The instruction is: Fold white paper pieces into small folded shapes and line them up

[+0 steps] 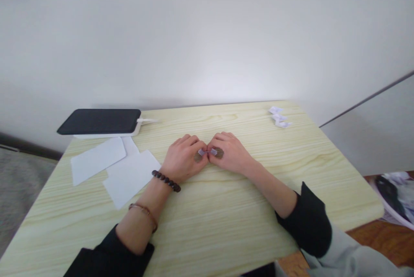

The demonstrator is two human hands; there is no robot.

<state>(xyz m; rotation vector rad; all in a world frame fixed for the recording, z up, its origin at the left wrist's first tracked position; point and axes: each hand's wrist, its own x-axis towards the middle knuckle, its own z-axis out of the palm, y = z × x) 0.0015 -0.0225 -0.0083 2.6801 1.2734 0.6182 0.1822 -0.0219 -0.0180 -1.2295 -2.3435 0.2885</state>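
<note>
Centrally, left fingers and right fingers pinched together, gripping small folded paper

Fingers partly hide the folded paper; the view's right edge crops a bin.

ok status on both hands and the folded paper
Left hand and right hand meeting. Small folded paper pinched between them. Loose sheets close on left.

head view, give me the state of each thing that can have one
left hand, closed, pinching paper
right hand, closed, pinching same paper
small paper piece, folded, held between both hands
white sheets, flat, overlapping
phone, screen dark
white cable, end at phone's right side
paper figures, folded, grouped
dark sleeves, wrists bare
</note>
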